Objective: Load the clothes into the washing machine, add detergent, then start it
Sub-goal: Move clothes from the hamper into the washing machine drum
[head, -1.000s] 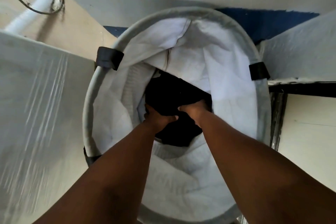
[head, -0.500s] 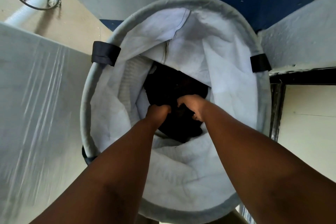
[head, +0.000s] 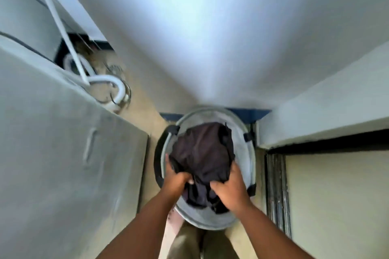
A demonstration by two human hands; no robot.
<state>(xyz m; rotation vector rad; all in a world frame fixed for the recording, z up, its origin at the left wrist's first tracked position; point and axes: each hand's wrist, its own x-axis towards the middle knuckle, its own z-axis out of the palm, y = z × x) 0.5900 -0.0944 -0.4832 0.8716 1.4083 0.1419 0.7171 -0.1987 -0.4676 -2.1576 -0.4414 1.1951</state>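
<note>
A bundle of dark clothes (head: 203, 153) is lifted above the round grey laundry basket (head: 212, 219), which stands on the floor in a narrow corner. My left hand (head: 175, 178) grips the bundle's left side. My right hand (head: 229, 188) grips its lower right side. Both arms reach down from the bottom of the view. The basket's inside is mostly hidden behind the clothes. A large grey-white appliance side (head: 63, 153), likely the washing machine, fills the left.
A white hose (head: 105, 82) coils behind the appliance at the upper left. A white wall (head: 200, 38) rises ahead. To the right are a white ledge (head: 326, 115) and a dark door frame (head: 275, 193). My trousers (head: 189, 242) show below the basket.
Both hands have pulled the dark clothes up out of the basket. The camera has drawn back and up, so the basket looks much smaller and farther away.
</note>
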